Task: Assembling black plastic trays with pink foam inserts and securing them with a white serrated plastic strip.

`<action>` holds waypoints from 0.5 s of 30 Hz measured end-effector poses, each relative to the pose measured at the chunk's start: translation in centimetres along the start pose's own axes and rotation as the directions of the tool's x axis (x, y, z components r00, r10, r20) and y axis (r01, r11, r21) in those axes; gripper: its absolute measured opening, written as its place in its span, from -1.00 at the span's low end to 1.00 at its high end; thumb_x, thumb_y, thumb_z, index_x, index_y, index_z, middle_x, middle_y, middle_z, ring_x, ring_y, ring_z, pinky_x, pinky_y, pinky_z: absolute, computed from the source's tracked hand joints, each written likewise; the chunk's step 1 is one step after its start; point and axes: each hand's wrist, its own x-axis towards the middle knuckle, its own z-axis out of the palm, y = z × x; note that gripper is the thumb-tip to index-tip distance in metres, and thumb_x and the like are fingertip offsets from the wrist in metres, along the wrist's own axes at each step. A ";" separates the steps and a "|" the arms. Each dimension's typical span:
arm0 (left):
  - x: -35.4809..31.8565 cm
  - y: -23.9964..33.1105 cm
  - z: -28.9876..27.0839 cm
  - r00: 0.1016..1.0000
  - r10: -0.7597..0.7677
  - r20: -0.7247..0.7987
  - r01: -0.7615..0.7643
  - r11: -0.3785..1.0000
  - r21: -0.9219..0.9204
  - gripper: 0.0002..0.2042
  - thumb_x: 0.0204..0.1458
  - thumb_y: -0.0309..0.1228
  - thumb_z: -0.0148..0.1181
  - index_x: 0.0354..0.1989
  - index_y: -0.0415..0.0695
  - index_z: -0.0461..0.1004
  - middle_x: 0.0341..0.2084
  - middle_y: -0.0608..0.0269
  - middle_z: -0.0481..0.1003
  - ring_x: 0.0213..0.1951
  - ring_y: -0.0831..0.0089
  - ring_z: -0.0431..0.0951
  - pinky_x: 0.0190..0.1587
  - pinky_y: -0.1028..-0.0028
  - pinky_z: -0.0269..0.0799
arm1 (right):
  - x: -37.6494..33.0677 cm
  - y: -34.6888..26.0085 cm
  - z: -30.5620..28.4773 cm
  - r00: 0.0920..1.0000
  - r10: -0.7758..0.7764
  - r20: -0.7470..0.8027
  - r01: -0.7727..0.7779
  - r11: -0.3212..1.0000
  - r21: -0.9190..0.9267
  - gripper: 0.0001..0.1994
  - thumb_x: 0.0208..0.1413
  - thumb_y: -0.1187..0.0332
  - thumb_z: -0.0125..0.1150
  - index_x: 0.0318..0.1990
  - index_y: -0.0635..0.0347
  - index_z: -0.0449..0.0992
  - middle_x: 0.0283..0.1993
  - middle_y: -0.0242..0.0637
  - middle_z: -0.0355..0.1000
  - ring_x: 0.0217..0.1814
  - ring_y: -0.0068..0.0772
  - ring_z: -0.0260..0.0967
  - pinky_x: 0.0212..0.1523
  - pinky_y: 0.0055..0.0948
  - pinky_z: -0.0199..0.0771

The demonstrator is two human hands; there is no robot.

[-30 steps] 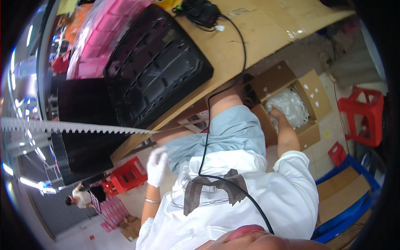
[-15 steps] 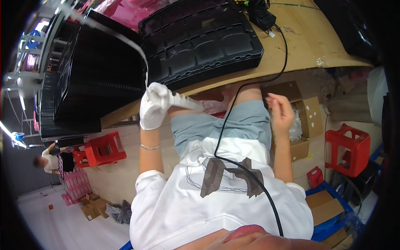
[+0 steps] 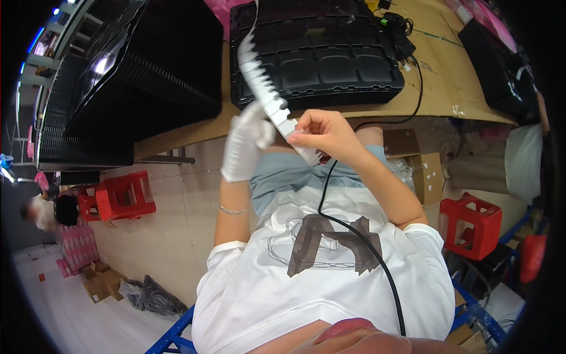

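My right hand (image 3: pixel 323 134), bare, is closed in a pinch on a white paper strip (image 3: pixel 262 85) with notched, tab-like edges. Its lower end hangs below my fingers, while the upper part curves up over the black plastic tray (image 3: pixel 330 68) on the table and leaves the top of the view. Just left of the strip is my left hand (image 3: pixel 243 143) in a white glove. Its fingers are curled toward the strip's edge but smeared by motion, so whether they grip it cannot be made out. A small dark spot shows on the strip near them.
A tall stack of black trays (image 3: pixel 153 76) stands on the left of the cardboard-topped table (image 3: pixel 439 85). A black cable (image 3: pixel 368 242) runs across my shirt and lap toward the table. Red stools (image 3: pixel 127 194) stand at left and right, with an open carton (image 3: pixel 427 180) beneath the table.
My right hand has come in from the right and taken hold of the strip. The strip's long end has swung from the upper left to above the black tray. My view has shifted.
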 end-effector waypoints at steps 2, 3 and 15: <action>-0.3 -1.4 0.2 0.996 -0.079 -0.037 0.084 0.984 0.157 -0.46 0.19 -0.04 0.14 0.11 -0.31 0.39 -0.13 0.22 0.54 -0.50 0.77 0.34 -0.49 0.75 0.19 | 1.3 0.4 -0.1 0.998 0.003 -0.060 -0.016 0.975 -0.224 -0.80 0.03 0.37 0.42 -0.29 0.27 0.53 -0.39 -0.39 0.53 -0.39 -0.72 0.41 -0.45 -0.66 0.38; -0.2 -1.3 0.6 0.989 -0.033 -0.145 0.066 0.971 0.230 -0.60 0.21 -0.20 0.14 0.03 -0.29 0.45 -0.21 0.24 0.57 -0.51 0.78 0.35 -0.49 0.75 0.20 | 1.3 0.0 0.1 0.998 0.011 -0.055 -0.023 0.973 -0.229 -0.80 0.03 0.37 0.42 -0.29 0.27 0.53 -0.39 -0.39 0.53 -0.39 -0.72 0.41 -0.45 -0.66 0.38; 1.3 -0.5 -2.2 0.891 0.019 -0.453 0.037 0.993 0.115 -0.86 0.18 -0.46 0.20 -0.14 -0.21 0.52 -0.34 0.27 0.54 -0.30 0.56 0.55 -0.23 0.57 0.52 | 2.3 1.4 1.3 0.991 0.028 -0.133 -0.022 0.999 0.046 -0.91 0.10 0.49 0.31 -0.27 0.27 0.54 -0.30 -0.37 0.51 -0.26 -0.69 0.44 -0.22 -0.68 0.44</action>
